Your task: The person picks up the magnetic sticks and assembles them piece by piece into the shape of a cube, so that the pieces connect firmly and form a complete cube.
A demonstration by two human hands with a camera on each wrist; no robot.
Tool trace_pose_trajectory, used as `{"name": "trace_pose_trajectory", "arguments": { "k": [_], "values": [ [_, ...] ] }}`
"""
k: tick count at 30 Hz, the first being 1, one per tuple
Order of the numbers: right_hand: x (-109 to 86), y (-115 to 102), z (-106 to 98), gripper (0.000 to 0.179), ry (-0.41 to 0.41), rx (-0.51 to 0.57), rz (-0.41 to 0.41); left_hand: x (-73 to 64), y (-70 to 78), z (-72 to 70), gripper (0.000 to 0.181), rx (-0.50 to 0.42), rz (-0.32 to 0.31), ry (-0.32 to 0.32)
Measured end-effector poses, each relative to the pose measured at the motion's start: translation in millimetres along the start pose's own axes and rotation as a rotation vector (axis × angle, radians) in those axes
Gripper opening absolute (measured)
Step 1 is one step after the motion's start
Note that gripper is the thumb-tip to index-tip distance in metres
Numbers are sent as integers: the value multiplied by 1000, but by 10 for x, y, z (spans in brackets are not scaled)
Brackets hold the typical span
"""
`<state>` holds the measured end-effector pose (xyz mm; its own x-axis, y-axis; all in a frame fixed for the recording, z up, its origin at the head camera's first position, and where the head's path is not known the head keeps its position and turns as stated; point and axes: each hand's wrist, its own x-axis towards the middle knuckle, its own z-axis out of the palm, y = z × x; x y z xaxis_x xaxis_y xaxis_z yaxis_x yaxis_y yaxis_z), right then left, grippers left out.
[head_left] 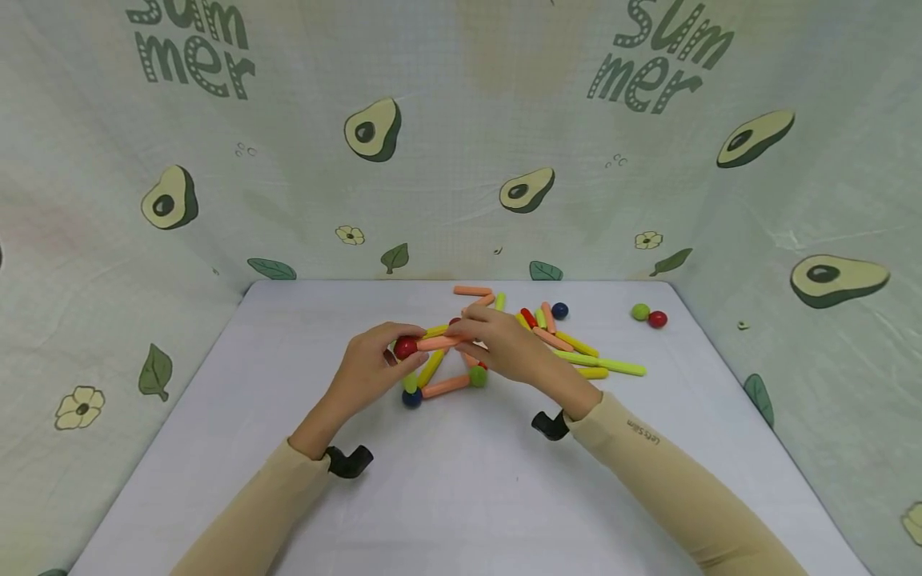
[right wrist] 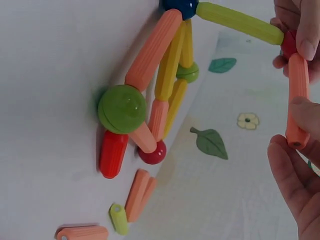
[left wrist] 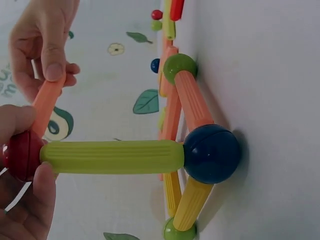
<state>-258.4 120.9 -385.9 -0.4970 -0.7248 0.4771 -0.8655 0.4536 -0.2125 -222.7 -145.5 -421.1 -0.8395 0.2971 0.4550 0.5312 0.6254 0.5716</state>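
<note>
My left hand (head_left: pixel 367 362) pinches a red ball (head_left: pixel 406 347) between thumb and fingers, above the table. A peach rod (right wrist: pixel 298 82) meets that ball at one end, and my right hand (head_left: pixel 503 342) pinches it near its other, free end. From the red ball a lime green rod (left wrist: pixel 112 157) runs down to a dark blue ball (left wrist: pixel 212 154) on the table. Peach and yellow rods leave this blue ball along the tabletop, reaching green balls, one of them nearer the right hand (right wrist: pixel 122 109). Another red ball (right wrist: pixel 153 152) sits at a far corner of this frame.
Loose yellow, peach, red and lime rods (head_left: pixel 601 363) lie right of and behind the frame. A separate dark blue ball (head_left: pixel 559 310) lies among them. Green (head_left: pixel 640 312) and red (head_left: pixel 658 320) balls sit together at the far right. A printed cloth (head_left: pixel 446 200) hangs behind the white table (head_left: pixel 461 496).
</note>
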Motion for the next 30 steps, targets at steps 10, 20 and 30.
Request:
{"name": "trace_pose_trajectory", "arguments": {
  "k": [10,20,30],
  "values": [
    [-292,414,-260,39,-114,14,204,15,11,50,23,-2,-9,25],
    [-867,1451,-370,38,-203,-80,631,24,-7,61,26,9,-7,26],
    [-1002,1856,-208,48,-281,33,813,31,11,75,24,7,-11,29]
  ]
}}
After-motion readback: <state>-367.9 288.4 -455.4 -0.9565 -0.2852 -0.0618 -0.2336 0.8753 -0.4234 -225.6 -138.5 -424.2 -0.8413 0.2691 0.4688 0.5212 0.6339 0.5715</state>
